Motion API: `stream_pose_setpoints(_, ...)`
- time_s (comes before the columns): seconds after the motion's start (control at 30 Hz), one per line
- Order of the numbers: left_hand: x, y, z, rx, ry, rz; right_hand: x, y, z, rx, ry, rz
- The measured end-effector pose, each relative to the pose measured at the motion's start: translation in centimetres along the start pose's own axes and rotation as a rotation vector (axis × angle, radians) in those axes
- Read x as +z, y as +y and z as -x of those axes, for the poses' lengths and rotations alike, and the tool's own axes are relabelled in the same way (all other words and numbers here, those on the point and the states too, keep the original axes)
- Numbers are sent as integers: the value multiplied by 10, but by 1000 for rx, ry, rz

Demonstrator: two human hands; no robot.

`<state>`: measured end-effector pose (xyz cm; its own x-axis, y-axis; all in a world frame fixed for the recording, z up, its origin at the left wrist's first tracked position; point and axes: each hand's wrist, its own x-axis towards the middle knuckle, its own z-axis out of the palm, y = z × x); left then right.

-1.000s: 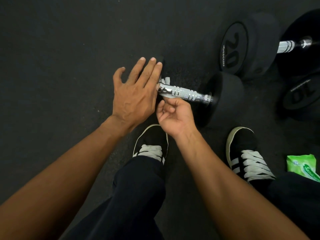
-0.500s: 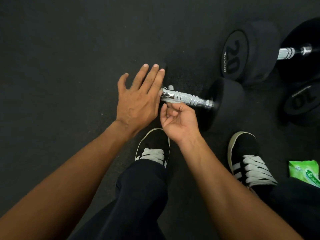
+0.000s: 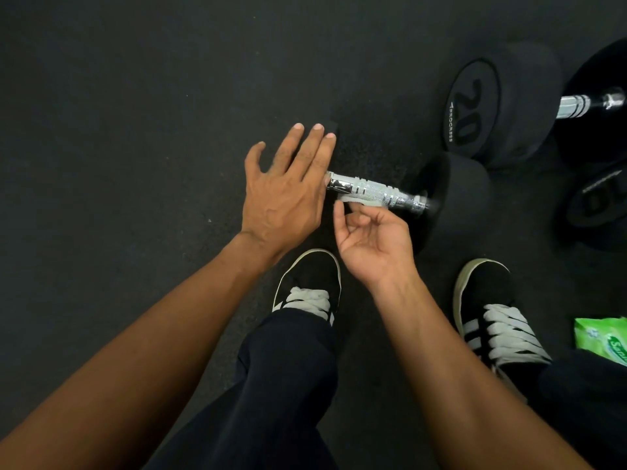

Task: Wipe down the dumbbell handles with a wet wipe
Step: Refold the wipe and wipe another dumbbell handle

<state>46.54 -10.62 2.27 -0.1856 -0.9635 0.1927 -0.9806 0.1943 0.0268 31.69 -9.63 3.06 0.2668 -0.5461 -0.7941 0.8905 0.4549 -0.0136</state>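
Note:
A black dumbbell lies on the floor with its chrome handle (image 3: 376, 191) showing between my hands. My left hand (image 3: 288, 195) rests flat, fingers straight, on the dumbbell's left head, which it hides. A white wet wipe (image 3: 356, 199) sits against the underside of the handle. My right hand (image 3: 369, 239) is palm-up just below the handle, and its curled fingers and thumb pinch the wipe. The dumbbell's right head (image 3: 458, 195) is in plain view.
A bigger dumbbell marked 20 (image 3: 475, 106) lies behind, its chrome handle (image 3: 576, 105) at the right edge. Another black weight (image 3: 597, 198) sits to the right. A green wet-wipe pack (image 3: 604, 340) lies by my right shoe (image 3: 492, 317). My left shoe (image 3: 308, 286) is below the hands.
My right hand has turned more palm-up and slid the wipe from the handle's left end to its underside. My left hand stays flat on the left head.

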Motion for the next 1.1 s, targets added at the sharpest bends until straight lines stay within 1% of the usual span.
stream_pose_setpoints(0.17, -1, 0, 1, 3, 6, 3, -6, -5, 3, -20, -19, -34)
stream_pose_setpoints(0.3, -1, 0, 0, 0, 5, 8, 1, -6, -14, -57, 67, -20)
stream_pose_setpoints(0.37, 0, 0, 0, -1, -1, 3, 0, -8, -18, -43, 83, -33)
stream_pose_setpoints(0.43, 1, 0, 0, -3, -4, 8, -7, -7, -14, -21, 58, -31)
stream_pose_setpoints(0.57, 1, 1, 1, -7, 9, 23, -20, -6, 1, -28, -51, -18)
stream_pose_setpoints(0.67, 0, 1, 1, -5, 11, 15, -12, -6, -5, -23, -4, -34)
stream_pose_setpoints(0.77, 1, 1, 0, -11, 11, 2, -1, -6, -14, -50, 59, 12)
stream_pose_setpoints(0.83, 2, 1, 0, -8, 17, 7, -2, -6, -12, -48, 65, 47)
stream_pose_setpoints(0.9, 3, 1, 1, -8, 25, 9, -7, -6, -3, -36, 46, 93)
stream_pose_setpoints(0.97, 4, 1, 1, -8, 30, 10, -11, -7, 7, -53, 44, 194)
stream_pose_setpoints(1.1, 2, 0, 0, -1, 5, 5, -2, -8, 15, -238, 170, 605)
